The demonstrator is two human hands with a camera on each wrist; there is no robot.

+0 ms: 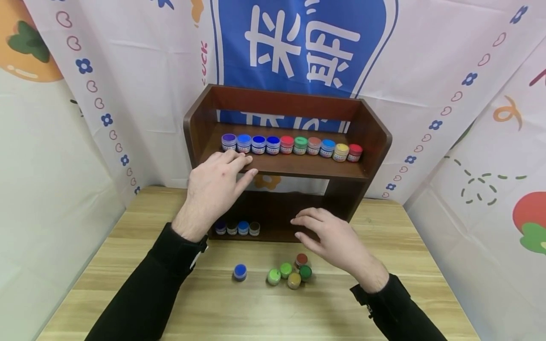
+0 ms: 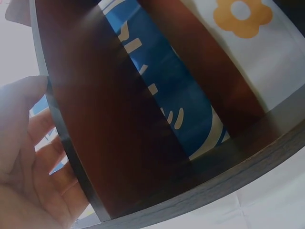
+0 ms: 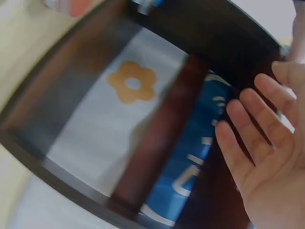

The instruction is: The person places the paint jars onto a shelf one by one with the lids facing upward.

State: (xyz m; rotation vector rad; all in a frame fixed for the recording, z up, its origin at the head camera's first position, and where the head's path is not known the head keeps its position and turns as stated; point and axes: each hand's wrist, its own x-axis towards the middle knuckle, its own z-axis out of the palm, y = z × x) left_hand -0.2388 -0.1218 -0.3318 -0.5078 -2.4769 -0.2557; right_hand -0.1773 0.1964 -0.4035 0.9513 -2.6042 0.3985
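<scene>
Two bare hands, both held palm down and holding nothing

Left hand point(image 1: 217, 177) raised and stretched forward, fingers straight and slightly spread; right hand point(image 1: 330, 237) lower, fingers relaxed and pointing left; both forearms in black sleeves.

Staged booth: printed backdrop cloths point(image 1: 128, 94) around table point(image 1: 384, 293)

Wood-grain counter point(image 1: 128, 284) carries a dark brown shelf point(image 1: 371, 137) at its rear. Upper board — ten paint jars point(image 1: 292, 145) in one row. Lower board — four jars point(image 1: 237, 228) at left. On the counter in front: one blue jar point(image 1: 240, 271), apart from a cluster of five jars point(image 1: 292, 273).
</scene>
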